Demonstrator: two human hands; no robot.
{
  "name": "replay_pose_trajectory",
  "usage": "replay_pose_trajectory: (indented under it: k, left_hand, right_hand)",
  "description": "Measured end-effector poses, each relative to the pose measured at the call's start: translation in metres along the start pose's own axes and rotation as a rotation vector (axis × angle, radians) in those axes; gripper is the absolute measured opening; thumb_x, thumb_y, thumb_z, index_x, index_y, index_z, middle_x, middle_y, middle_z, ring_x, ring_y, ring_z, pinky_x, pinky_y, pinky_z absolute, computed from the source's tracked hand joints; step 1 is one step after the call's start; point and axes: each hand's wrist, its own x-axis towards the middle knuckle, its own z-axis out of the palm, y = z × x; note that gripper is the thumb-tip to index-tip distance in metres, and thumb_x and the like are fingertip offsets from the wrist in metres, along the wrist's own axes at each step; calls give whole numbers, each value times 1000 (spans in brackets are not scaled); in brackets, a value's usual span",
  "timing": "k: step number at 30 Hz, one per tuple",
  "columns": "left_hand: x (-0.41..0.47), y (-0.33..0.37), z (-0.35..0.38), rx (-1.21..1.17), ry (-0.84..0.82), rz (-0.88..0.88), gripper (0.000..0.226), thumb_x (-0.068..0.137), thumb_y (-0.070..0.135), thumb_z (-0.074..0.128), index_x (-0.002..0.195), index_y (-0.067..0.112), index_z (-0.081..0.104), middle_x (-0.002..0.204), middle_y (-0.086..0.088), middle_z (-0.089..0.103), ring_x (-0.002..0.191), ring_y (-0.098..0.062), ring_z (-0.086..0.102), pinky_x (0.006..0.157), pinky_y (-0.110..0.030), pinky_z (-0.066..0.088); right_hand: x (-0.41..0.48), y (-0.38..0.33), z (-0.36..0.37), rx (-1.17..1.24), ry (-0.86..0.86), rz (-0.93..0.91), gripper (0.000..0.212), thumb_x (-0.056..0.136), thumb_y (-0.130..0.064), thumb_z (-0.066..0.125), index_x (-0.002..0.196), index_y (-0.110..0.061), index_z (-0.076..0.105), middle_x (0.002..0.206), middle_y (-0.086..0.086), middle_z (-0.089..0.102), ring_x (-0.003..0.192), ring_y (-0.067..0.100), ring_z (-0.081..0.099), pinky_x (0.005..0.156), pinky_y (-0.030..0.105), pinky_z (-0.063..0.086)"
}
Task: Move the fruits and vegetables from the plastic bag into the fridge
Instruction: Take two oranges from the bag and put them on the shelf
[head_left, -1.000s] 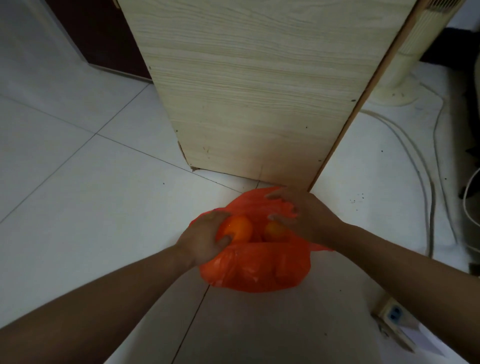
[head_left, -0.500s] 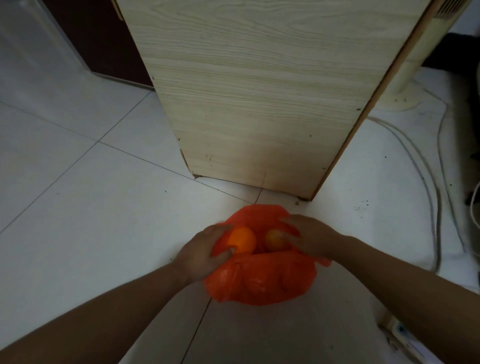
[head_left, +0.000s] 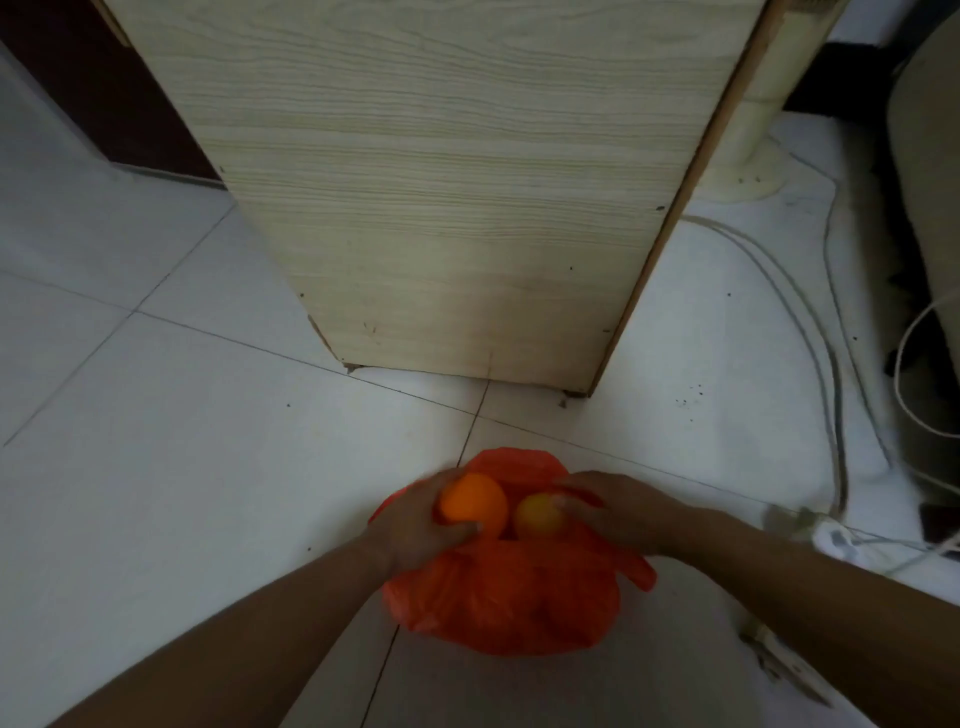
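Observation:
An orange plastic bag (head_left: 509, 603) lies on the white tiled floor in front of me, bulging with more produce that I cannot make out. My left hand (head_left: 415, 525) is closed around a bright orange fruit (head_left: 472, 498) at the bag's mouth. My right hand (head_left: 618, 514) grips a second, yellower orange fruit (head_left: 537, 514) beside it. Both fruits sit just above the bag's opening. No fridge is visible in this view.
A pale wooden cabinet (head_left: 447, 208) stands directly ahead, its base about a hand's length beyond the bag. Cables (head_left: 810, 322) run along the floor at the right, with a power strip (head_left: 841, 538) and a fan base (head_left: 743, 176). Bare floor tiles (head_left: 182, 467) spread to the left.
Both hands have drawn back from the cabinet toward me, lifting the two fruits up at the bag's mouth. The bag now sits lower in view.

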Motion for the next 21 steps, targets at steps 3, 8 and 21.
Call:
replay_pose_trajectory:
  k: [3, 8, 21]
  left_hand:
    - [5, 6, 3, 72, 15, -21, 84, 76, 43, 72, 144, 27, 25, 143, -4, 40, 122, -23, 46, 100, -32, 43]
    - [-6, 19, -4, 175, 107, 26, 77, 76, 59, 61, 139, 23, 37, 133, -4, 52, 111, -19, 53, 92, -30, 45]
    - [-63, 69, -45, -2, 375, 4, 61, 73, 70, 46, 119, 30, 55, 106, 9, 62, 88, -8, 59, 68, -21, 43]
  right_hand:
    - [-7, 1, -7, -26, 44, -27, 49, 96, -49, 36, 139, -27, 39, 143, -1, 43, 127, 15, 43, 105, 31, 35]
    - [-21, -10, -29, -86, 116, -138, 47, 93, -44, 47, 134, -22, 47, 136, 1, 50, 122, 16, 47, 105, 34, 38]
    - [-23, -78, -38, -6, 299, -415, 85, 70, -51, 74, 141, -37, 29, 143, -10, 37, 122, 5, 36, 98, 27, 34]
